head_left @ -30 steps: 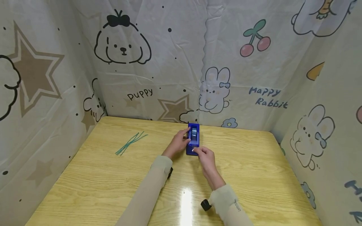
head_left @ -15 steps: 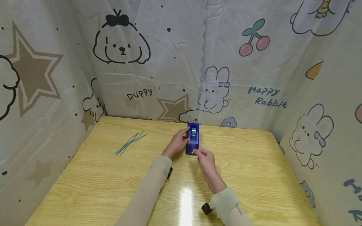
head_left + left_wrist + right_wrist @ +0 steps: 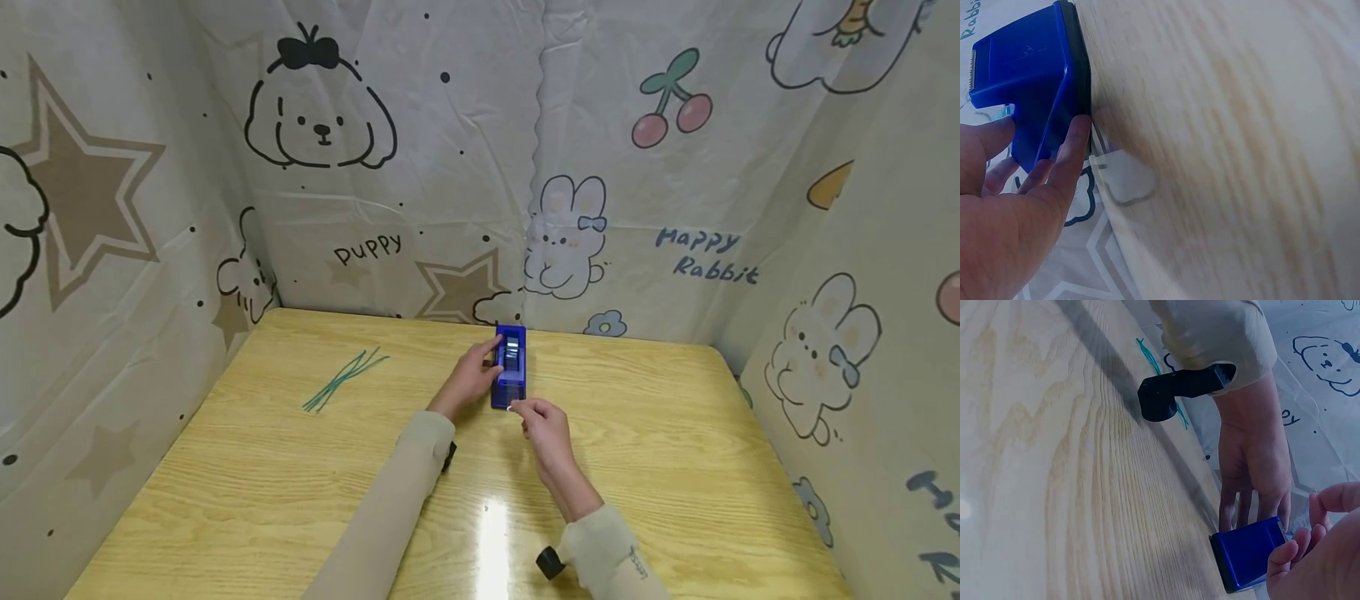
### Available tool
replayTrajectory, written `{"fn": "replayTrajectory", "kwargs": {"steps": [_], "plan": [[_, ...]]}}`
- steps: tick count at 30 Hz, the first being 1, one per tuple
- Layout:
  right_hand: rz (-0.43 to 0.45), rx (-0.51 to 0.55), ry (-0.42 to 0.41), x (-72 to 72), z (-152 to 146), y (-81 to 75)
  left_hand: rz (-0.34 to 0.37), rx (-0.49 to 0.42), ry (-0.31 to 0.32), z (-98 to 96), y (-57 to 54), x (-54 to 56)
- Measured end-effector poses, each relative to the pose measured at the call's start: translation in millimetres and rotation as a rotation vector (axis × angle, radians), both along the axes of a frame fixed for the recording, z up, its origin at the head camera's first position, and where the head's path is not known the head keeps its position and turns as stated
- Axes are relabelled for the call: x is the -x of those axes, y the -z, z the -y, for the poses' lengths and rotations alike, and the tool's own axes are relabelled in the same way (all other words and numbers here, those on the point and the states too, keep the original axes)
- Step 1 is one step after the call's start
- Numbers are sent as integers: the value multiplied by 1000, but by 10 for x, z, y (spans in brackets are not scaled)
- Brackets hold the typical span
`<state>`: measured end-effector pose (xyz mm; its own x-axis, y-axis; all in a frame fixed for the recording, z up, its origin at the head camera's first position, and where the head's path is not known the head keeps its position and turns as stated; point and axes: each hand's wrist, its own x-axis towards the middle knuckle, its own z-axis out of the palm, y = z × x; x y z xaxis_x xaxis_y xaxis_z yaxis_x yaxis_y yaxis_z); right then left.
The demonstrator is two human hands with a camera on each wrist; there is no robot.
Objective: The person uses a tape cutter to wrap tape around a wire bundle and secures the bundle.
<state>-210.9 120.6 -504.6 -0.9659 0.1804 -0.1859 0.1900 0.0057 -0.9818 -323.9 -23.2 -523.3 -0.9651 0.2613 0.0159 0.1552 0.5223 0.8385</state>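
Note:
A blue tape dispenser (image 3: 522, 367) stands near the back of the table, with a roll of clear tape (image 3: 512, 353) inside it. My left hand (image 3: 470, 377) holds it by the left side; in the left wrist view the thumb and fingers grip the blue body (image 3: 1029, 65) low down, near its base. At the dispenser's front, my right hand (image 3: 549, 429) pinches the loose end of the tape (image 3: 512, 407) between thumb and fingertip. In the right wrist view, the right hand's fingers (image 3: 1300, 544) are close beside the dispenser's serrated cutting edge (image 3: 1281, 530).
Several thin green ties (image 3: 343, 379) lie crossed in a loose bundle on the left of the wooden table (image 3: 262, 483). A printed cloth (image 3: 450, 192) hangs round the back and both sides, right behind the dispenser.
My right hand has moved slightly toward me, drawing the tape end to the dispenser's front edge. The left hand keeps its hold on the dispenser.

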Motion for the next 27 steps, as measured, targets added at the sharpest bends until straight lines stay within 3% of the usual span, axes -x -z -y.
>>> {"fn": "replayTrajectory", "kwargs": {"steps": [27], "plan": [[3,8,-17,-291,4,-53,-4,5,-2,-4,-11,3]]}}
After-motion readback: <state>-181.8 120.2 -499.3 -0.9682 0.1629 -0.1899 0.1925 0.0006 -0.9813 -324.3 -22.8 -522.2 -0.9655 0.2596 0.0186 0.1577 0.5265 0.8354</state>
